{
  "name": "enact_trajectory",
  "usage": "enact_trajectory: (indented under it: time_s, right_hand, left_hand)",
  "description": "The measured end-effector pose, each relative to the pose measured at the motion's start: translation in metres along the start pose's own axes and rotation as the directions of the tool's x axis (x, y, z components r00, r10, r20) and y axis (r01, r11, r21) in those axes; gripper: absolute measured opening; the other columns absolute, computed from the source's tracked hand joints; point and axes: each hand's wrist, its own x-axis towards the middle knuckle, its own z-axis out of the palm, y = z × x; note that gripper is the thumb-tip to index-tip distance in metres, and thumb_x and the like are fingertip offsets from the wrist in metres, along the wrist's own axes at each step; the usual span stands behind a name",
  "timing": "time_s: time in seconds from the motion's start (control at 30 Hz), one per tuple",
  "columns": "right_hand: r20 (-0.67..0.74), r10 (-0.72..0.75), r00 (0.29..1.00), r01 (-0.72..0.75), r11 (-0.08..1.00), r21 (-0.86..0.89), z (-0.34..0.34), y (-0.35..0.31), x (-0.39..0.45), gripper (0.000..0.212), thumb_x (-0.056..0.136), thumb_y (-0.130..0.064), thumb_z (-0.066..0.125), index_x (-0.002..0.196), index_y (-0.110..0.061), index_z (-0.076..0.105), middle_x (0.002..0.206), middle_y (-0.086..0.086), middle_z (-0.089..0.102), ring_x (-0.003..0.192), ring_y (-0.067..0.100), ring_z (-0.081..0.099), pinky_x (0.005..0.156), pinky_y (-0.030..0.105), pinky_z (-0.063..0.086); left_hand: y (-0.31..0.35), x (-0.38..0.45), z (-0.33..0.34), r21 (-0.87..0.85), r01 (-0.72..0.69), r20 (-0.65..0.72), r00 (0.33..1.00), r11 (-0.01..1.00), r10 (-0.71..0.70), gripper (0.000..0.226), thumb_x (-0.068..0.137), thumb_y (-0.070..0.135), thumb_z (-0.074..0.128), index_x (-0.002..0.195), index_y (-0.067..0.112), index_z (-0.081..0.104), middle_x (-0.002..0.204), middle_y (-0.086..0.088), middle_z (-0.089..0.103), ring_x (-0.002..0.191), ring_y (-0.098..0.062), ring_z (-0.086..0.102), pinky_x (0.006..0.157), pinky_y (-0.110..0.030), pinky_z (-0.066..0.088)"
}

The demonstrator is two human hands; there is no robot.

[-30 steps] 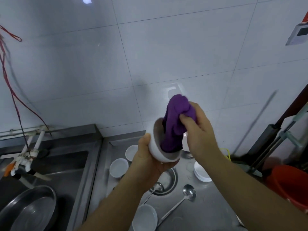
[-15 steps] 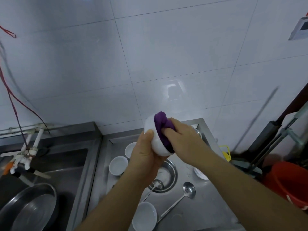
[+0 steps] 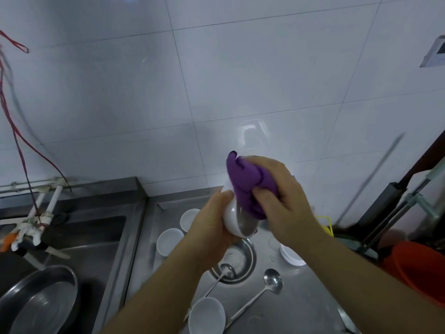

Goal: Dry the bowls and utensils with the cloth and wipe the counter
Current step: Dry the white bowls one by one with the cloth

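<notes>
Item 1, nearest: white bowl (image 3: 207,315) upright on the steel desk (image 3: 298,307), beside a ladle (image 3: 272,280) lying flat.

Item 2: spoon (image 3: 226,271) resting in a shallow steel dish (image 3: 249,255) at mid-desk.

Item 3: left hand (image 3: 212,222), fingers curled round the underside of a white bowl (image 3: 232,220) held tipped on its side above the desk.

Item 4: right hand (image 3: 284,201), fingers and thumb gripping a bunched purple cloth (image 3: 248,182) and pressing it into that bowl's mouth.

Item 5: two more white bowls (image 3: 169,241) upright behind the left wrist; stacked white saucers (image 3: 291,257) under the right forearm.

Item 6, left: sink (image 3: 91,239) holding a steel basin (image 3: 38,302).

Step in hand, by judgement: drying the interior of one bowl. Most bowls, both utensils and the desk appear untouched. The next move likely calls for turning the bowl against the cloth to finish rim and outside, then setting it down clear of the undried pieces.
</notes>
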Motion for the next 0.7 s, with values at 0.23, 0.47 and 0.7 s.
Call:
enact_trajectory:
  time_s: [0.23, 0.47, 0.7]
  right_hand:
    - [-0.052, 0.273, 0.961, -0.277, 0.956, -0.093, -0.003, 0.025, 0.018, 0.014, 0.096, -0.038, 0.065, 0.109, -0.033, 0.066, 0.092, -0.018, 0.071, 0.083, 0.003, 0.065, 0.074, 0.014, 0.051]
    - [0.073, 0.758, 0.649, -0.603, 0.454, 0.656, 0.012, 0.055, 0.002, 0.036, 0.092, -0.023, 0.079, 0.124, -0.009, 0.071, 0.107, 0.012, 0.077, 0.095, 0.025, 0.074, 0.077, 0.038, 0.062]
    - [-0.090, 0.838, 0.538, -0.551, 0.430, 0.715, 0.029, 0.069, -0.010, 0.038, 0.080, -0.023, 0.081, 0.116, -0.014, 0.074, 0.108, 0.015, 0.076, 0.092, 0.028, 0.074, 0.077, 0.041, 0.064]
  left_hand:
    - [0.000, 0.004, -0.014, -0.085, 0.099, 0.130, 0.988, 0.991, -0.087, 0.062, 0.090, 0.060, 0.056, 0.132, 0.018, 0.073, 0.136, -0.023, 0.069, 0.119, -0.040, 0.071, 0.093, -0.055, 0.061]
    - [0.003, 0.013, -0.017, -0.054, 0.099, 0.007, 0.995, 0.994, -0.099, 0.062, 0.099, 0.061, 0.049, 0.138, 0.018, 0.068, 0.135, -0.022, 0.070, 0.123, -0.042, 0.069, 0.097, -0.058, 0.059]
    - [0.003, 0.017, -0.008, 0.093, 0.087, -0.266, 0.962, 0.992, -0.060, 0.049, 0.103, 0.060, 0.052, 0.110, 0.020, 0.079, 0.105, -0.016, 0.081, 0.096, -0.038, 0.079, 0.086, -0.063, 0.063]
